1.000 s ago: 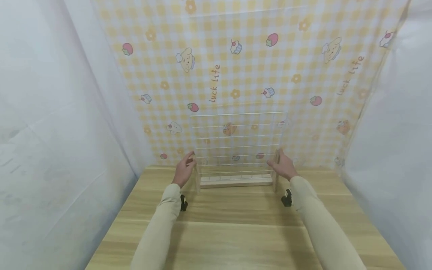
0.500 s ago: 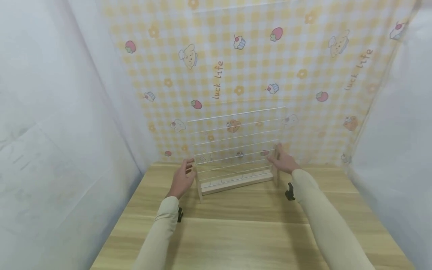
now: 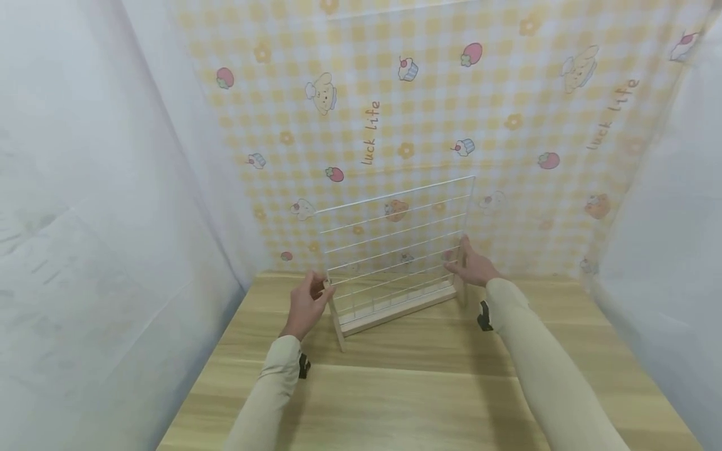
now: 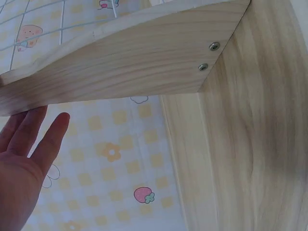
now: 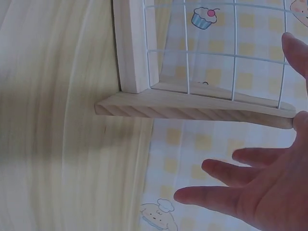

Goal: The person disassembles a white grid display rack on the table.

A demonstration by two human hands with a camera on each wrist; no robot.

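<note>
A display rack with a white wire grid and a pale wooden base bar (image 3: 400, 308) stands on the table, set at a slant with its left end closer to me. My left hand (image 3: 306, 304) pinches the top of the left wooden side panel (image 4: 134, 57), whose lower end shows two screws (image 4: 214, 46). At the other end, my right hand (image 3: 476, 268) grips the tip of the right side panel (image 5: 192, 109) between thumb and forefinger. Its other fingers (image 5: 211, 196) spread out below that panel in the right wrist view.
The wood-grain table (image 3: 406, 401) runs back to a yellow checked cloth (image 3: 429, 113) hanging behind the rack. White sheets close off the left side (image 3: 113, 250) and right side (image 3: 665, 263). Each wrist carries a black strap-on device (image 3: 484, 316).
The rack has turned from nearly parallel with the back cloth to a slant. Its left end came towards me with my left hand, while the right end stayed about where it was.
</note>
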